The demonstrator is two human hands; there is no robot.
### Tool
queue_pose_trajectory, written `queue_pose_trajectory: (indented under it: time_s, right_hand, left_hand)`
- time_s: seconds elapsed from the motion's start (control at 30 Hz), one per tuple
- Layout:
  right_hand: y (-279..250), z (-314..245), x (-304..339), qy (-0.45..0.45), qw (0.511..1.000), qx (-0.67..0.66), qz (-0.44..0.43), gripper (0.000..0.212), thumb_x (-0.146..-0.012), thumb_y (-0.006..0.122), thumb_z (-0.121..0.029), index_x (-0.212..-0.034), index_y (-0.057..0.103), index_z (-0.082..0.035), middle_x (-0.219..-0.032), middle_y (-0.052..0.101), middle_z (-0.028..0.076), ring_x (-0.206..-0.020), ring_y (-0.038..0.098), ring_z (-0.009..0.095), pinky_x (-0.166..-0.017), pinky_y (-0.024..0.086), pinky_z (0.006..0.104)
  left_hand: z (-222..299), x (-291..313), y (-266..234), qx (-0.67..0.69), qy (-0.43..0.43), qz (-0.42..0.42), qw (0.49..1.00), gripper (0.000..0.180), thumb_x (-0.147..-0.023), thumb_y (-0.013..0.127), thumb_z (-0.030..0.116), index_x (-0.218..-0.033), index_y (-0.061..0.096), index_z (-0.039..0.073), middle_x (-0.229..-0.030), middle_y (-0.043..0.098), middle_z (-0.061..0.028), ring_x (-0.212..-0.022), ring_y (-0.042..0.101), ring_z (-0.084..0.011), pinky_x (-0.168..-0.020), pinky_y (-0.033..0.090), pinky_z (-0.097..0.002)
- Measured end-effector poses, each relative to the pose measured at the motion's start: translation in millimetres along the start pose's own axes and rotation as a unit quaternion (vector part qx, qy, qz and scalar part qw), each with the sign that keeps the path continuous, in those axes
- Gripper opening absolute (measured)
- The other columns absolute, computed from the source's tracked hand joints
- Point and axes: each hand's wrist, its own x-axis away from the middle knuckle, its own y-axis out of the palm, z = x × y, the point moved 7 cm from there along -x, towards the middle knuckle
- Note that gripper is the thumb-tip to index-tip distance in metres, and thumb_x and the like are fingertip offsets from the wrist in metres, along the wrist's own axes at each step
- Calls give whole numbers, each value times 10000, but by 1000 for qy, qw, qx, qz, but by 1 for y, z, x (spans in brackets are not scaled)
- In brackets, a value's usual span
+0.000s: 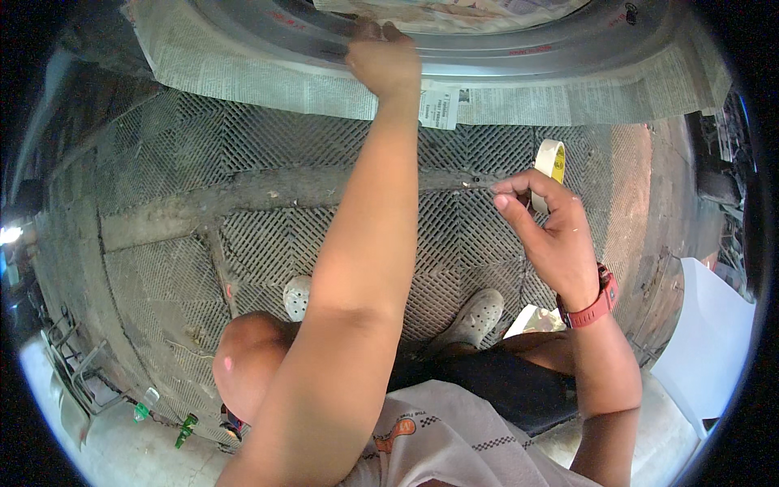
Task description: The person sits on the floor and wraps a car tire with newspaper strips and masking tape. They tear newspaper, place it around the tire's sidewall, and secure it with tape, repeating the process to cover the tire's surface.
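My left hand (385, 63) reaches far forward onto a curved, glossy dark grey panel (479, 57) with small red marks on it. Its fingers bend against the panel near the inner edge; they are dark and blurred, so I cannot make out their grip. Newspaper sheets (268, 91) cover the panel's near side, and more printed paper (462, 15) fills the area beyond it. Over the floor at the right, my right hand (560, 231) holds a roll of cream masking tape (550, 152) with a yellow inner core, hooked on its fingers. Thumb and forefinger nearly meet.
Ridged grey floor mats (284, 243) lie beneath, crossed by a dirty strip. My light clogs (479, 316) stand between the forearms. A white sheet-like object (706, 341) is at right. Green bottles (187, 428) and a metal frame (81, 365) sit at lower left.
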Motion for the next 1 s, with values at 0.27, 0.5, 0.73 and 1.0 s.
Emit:
queue_pose_trajectory:
  time_s: [0.27,0.5,0.73,1.0]
  right_hand:
    - [11,-7,-4,-17,1000,-18,-9,145,-990,752,-115,-1050,746,17,-951,765,110,-880,702,201,-844,548,349]
    - [14,16,-8,17,1000,-7,-7,429,-1035,619,-22,-1436,471,-56,-928,706,111,-835,682,225,-832,553,364]
    - [9,49,-22,67,993,-92,16,606,-1065,510,41,-1588,223,-68,-1053,738,119,-847,679,161,-786,562,300]
    - [7,51,-47,37,991,-101,77,644,-1111,595,-108,-1632,231,1,-969,772,82,-760,644,105,-716,525,246]
  left_hand:
    - [-9,-5,13,112,-38,-71,990,640,-979,633,27,-1565,420,-118,-1121,747,-323,-1064,747,-468,-943,560,-513]
    - [-3,25,-13,84,-1,17,996,392,-1029,627,88,-1393,664,-53,-1041,786,-213,-952,768,-358,-870,570,-470]
    - [36,98,37,251,-120,-536,797,320,-929,857,297,-1132,823,53,-1028,815,-63,-901,703,-144,-856,539,-313]
    - [49,109,31,215,-32,-610,762,397,-831,916,321,-1107,840,46,-1029,820,-85,-988,735,-209,-937,548,-361]
